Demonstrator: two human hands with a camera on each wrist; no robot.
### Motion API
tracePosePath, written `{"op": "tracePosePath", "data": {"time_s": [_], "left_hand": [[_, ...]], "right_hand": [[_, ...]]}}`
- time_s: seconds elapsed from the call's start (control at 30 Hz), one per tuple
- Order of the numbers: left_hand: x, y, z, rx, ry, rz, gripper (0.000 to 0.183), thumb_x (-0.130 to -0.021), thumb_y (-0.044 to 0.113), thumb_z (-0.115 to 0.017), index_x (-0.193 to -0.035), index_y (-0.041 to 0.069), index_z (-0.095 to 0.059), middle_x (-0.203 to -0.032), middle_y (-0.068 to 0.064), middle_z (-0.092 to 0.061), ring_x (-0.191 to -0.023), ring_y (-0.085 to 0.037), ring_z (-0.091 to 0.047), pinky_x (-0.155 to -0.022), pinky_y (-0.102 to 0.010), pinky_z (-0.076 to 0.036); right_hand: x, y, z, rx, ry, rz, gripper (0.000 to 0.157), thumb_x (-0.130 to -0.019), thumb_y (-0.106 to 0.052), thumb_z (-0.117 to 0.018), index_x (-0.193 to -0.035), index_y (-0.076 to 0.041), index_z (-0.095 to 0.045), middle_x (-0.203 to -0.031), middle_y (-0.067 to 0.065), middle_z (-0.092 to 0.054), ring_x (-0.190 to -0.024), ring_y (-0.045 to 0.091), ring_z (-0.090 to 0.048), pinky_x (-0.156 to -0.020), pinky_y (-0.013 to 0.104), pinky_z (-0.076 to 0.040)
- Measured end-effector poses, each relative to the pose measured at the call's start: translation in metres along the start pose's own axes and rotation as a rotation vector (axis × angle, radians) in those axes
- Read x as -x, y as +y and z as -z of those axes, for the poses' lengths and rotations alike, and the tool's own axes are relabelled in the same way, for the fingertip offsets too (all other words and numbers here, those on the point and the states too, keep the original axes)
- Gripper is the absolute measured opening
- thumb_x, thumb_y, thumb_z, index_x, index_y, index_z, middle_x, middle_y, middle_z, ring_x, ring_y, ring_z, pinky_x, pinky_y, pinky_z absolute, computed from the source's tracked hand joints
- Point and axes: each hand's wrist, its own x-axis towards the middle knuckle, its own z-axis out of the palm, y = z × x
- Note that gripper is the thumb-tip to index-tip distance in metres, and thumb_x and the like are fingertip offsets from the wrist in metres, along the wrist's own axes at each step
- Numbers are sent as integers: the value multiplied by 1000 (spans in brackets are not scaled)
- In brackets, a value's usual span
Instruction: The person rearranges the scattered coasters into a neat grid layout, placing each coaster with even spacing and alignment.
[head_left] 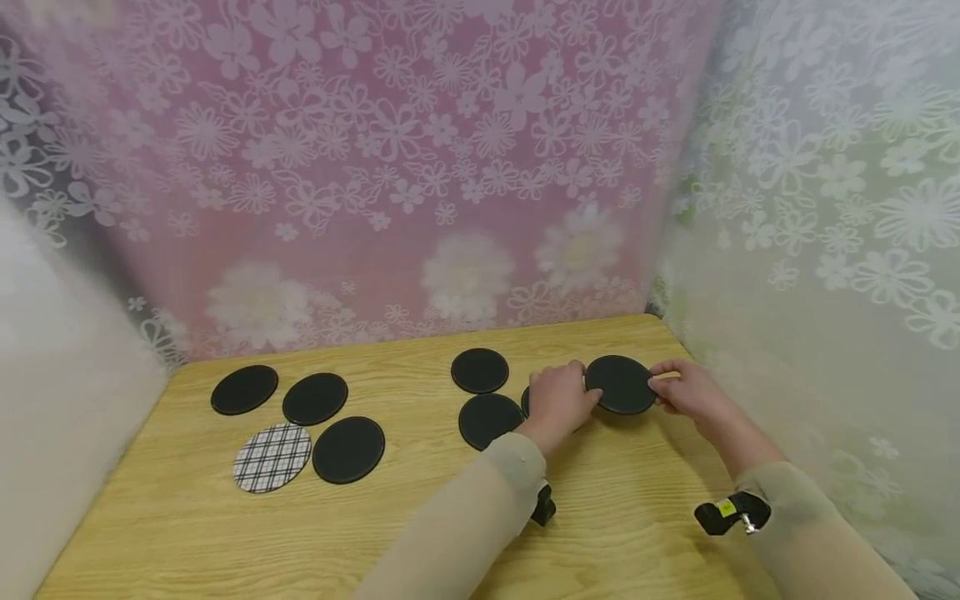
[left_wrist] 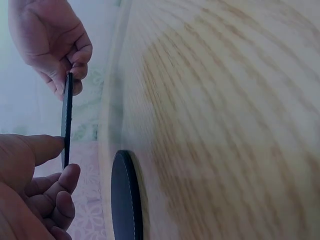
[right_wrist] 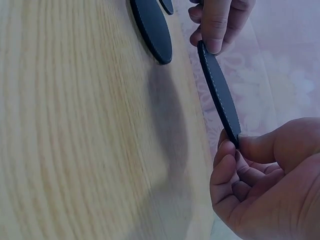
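Observation:
Both hands hold one round black coaster (head_left: 620, 385) above the right part of the wooden table. The left hand (head_left: 558, 406) pinches its left edge between thumb and fingers; the right hand (head_left: 693, 390) pinches the opposite edge. In the left wrist view the held coaster (left_wrist: 67, 120) appears nearly edge-on, raised off the tabletop. Pale stitching runs along its rim in the right wrist view, where its shadow falls on the wood. A black coaster lying beneath the left hand is mostly hidden by it. Two more black coasters, a rear one (head_left: 480, 371) and a nearer one (head_left: 490, 421), lie just left.
On the table's left side lie three black coasters (head_left: 348, 450) and a black-and-white plaid coaster (head_left: 272, 458). The wooden table (head_left: 300, 542) reaches back to a pink floral curtain (head_left: 390, 183). A pale floral curtain (head_left: 825, 292) hangs along the right edge.

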Motion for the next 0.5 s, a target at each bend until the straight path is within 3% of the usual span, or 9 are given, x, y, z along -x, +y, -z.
{"op": "tracePosePath", "data": {"time_s": [0.27,0.5], "left_hand": [[-3,-15,8,-29,4,26,41,-106,49,-75,-138,22,-75,-84,14,-71,-106,-21,-71,-95,-40,-49],[-4,-33,14,-33,39,23,41,-105,50,-76,-136,24,-78,-125,2,-73,-123,-28,-64,-102,-47,-49]], "right_hand": [[-11,-12,-11,15,-16,3,41,-118,-12,-52,-149,12,-43,-101,8,-68,-89,21,-65,-80,34,-58],[-24,-21,-26,-9,-5,24,38,-116,-8,-54,-146,13,-47,-93,6,-68,-84,21,-65,-75,34,-56]]}}
